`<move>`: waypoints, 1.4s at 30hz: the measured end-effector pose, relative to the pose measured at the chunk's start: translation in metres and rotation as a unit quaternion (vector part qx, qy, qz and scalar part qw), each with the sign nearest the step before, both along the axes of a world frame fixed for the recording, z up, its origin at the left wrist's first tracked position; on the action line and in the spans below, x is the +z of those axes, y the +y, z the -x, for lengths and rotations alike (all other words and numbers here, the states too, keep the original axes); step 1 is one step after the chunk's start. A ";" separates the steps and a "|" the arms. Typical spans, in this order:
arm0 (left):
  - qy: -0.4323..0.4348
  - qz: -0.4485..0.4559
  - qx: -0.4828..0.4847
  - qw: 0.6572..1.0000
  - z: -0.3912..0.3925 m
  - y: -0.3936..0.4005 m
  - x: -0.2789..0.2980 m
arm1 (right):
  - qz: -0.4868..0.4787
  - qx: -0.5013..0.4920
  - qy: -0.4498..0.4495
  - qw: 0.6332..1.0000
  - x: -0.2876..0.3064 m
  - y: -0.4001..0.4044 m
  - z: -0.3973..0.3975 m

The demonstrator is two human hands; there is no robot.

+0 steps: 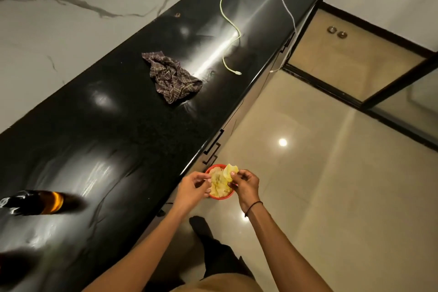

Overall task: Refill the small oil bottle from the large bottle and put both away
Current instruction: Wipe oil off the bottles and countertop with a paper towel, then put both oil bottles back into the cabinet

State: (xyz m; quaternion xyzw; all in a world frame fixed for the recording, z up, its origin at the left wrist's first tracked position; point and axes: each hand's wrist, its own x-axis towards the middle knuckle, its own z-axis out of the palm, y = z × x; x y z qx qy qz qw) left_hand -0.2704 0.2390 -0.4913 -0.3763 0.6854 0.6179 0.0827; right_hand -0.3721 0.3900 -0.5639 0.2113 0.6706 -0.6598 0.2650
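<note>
Both hands hover just off the edge of the glossy black stone tabletop (113, 125), over a small red round bin (221, 197) holding pale yellow scraps. The right hand (245, 185) pinches a yellow crumpled bit (230, 170); the left hand (192, 188) is curled, pinching something thin, which I cannot identify. Judging by this, waste is being dropped: release it squarely over the bin. The dark amber glass bottle (47, 202) stands well apart on the tabletop at far left, its oil level unclear.

Dark bottle (45, 202) blurred, cut off at left edge; red bowl (220, 184) partly hidden behind hands.
</note>
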 end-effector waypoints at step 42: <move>0.245 0.072 0.359 0.898 -0.170 -0.176 0.169 | 0.146 0.339 0.064 0.927 0.210 -0.256 -0.160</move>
